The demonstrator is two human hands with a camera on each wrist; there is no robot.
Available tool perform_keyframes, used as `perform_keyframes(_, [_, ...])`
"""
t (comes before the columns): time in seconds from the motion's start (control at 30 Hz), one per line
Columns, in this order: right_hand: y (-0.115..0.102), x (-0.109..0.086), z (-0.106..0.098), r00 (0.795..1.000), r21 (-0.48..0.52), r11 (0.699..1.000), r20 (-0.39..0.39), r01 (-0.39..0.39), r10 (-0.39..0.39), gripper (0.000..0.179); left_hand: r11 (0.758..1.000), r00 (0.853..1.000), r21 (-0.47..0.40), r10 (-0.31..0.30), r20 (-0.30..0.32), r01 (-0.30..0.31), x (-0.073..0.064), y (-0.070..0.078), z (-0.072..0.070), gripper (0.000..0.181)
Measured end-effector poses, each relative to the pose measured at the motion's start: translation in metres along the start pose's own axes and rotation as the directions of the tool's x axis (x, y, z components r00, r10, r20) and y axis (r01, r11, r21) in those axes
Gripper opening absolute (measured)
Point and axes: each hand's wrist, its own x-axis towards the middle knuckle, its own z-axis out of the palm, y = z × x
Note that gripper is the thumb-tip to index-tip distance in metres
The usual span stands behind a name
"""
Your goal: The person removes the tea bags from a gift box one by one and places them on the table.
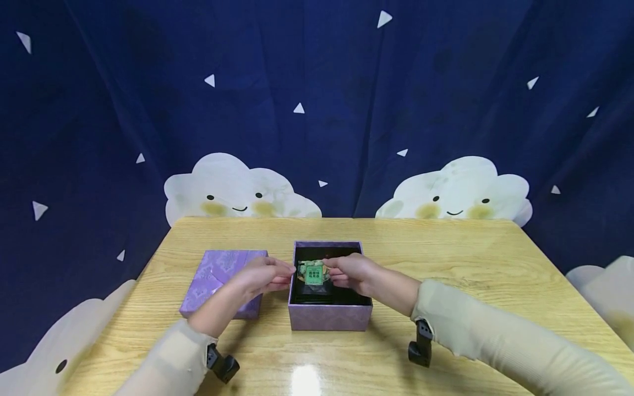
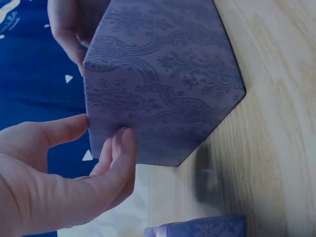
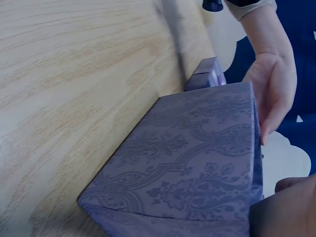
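An uncovered purple patterned box (image 1: 330,318) with a black interior stands on the table in the head view. Inside it, a dark packet with a green label (image 1: 314,274) leans upright. At the packet's right edge, my right hand (image 1: 354,272) pinches it with the fingertips. My left hand (image 1: 264,275) holds the left wall of the box; the left wrist view has the thumb at the rim and bent fingers (image 2: 126,143) against the outer side. Most of the right hand's fingers are hidden by the box in the right wrist view.
A purple lid (image 1: 225,269) with a ribbon lies on the wooden table (image 1: 446,247), left of the box and partly behind my left forearm. A dark blue curtain (image 1: 337,137) with white clouds and triangles hangs behind the table.
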Motion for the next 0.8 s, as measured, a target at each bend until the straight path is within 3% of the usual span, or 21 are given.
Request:
perform_keyframes(0.27, [0.006, 0.007, 0.003, 0.997, -0.045, 0.999, -0.073, -0.022, 0.019, 0.042, 0.999, 0.997, 0.031, 0.023, -0.076, -0.021, 0.002, -0.003, 0.005, 0.027])
perform_keyframes(0.5, [0.008, 0.011, 0.004, 0.997, -0.031, 0.999, -0.068, -0.034, 0.032, 0.053, 0.999, 0.996, 0.028, 0.038, -0.084, -0.036, 0.004, -0.008, 0.004, 0.026])
perform_keyframes(0.8, [0.013, 0.028, 0.004, 0.997, 0.045, 0.998, -0.065, -0.035, 0.038, 0.04, 0.999, 0.997, -0.001, 0.033, -0.071, -0.033, 0.006, -0.009, 0.003, 0.028])
